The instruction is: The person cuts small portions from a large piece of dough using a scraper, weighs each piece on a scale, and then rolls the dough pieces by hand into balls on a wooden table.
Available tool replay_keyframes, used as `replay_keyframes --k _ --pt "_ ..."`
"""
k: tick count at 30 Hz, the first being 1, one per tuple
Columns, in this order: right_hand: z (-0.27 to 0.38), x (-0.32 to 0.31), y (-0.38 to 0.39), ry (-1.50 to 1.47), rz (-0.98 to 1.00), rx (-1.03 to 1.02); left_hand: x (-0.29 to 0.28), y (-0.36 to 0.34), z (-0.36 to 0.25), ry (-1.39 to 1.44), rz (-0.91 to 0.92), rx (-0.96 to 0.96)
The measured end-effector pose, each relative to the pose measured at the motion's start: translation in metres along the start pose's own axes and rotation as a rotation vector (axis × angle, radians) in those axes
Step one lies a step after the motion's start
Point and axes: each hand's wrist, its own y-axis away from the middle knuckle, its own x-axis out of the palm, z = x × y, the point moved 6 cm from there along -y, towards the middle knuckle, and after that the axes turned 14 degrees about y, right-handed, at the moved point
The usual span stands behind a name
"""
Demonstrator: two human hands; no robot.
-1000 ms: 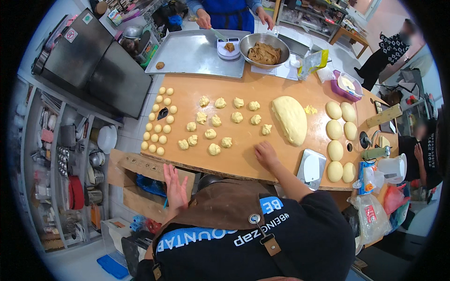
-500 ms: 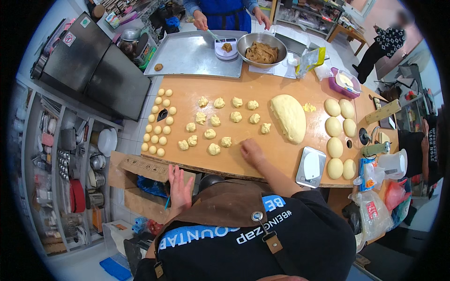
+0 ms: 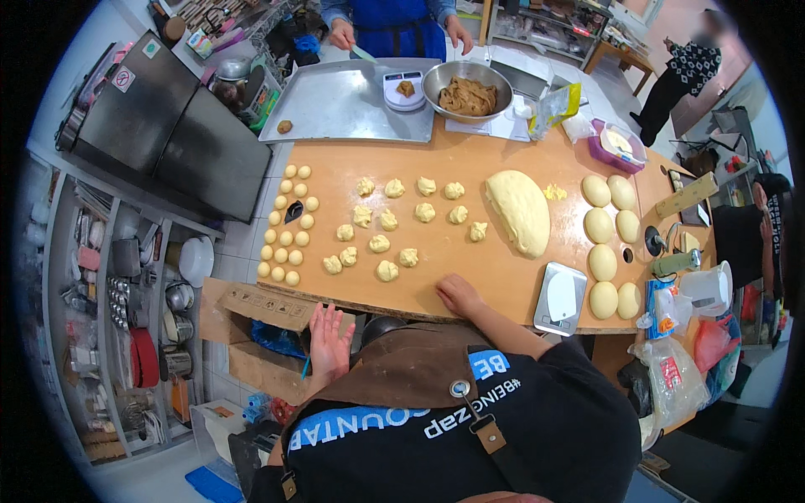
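At the left of the desk (image 3: 486, 268), small smooth balls (image 3: 286, 238) look done, as do the large rounds (image 3: 598, 225) at the right; between them, the rough lumps (image 3: 388, 220) look unrounded and the big dough mass (image 3: 518, 214) undivided. Your left hand (image 3: 332, 335) is empty, fingers spread, just off the near edge; your right hand (image 3: 459, 295) curls on the near side, but whether it covers anything, I cannot tell.

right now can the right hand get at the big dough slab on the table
Likely yes: the right hand is at the near side of the table, the big dough slab lies farther in, and the rough dough pieces sit left of that path.
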Motion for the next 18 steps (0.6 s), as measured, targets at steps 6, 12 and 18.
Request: replay_keyframes --k 6,12,18 --pt "-0.037 -0.016 -0.017 0.099 -0.018 0.224 -0.015 -0.005 0.001 0.024 0.011 0.000" --pt "-0.004 -0.004 0.004 0.049 -0.087 0.027 0.008 0.001 -0.002 -0.146 0.106 0.073" --pt "-0.033 -0.025 -0.013 0.143 -0.086 0.176 0.008 0.004 0.003 -0.120 0.097 0.028"
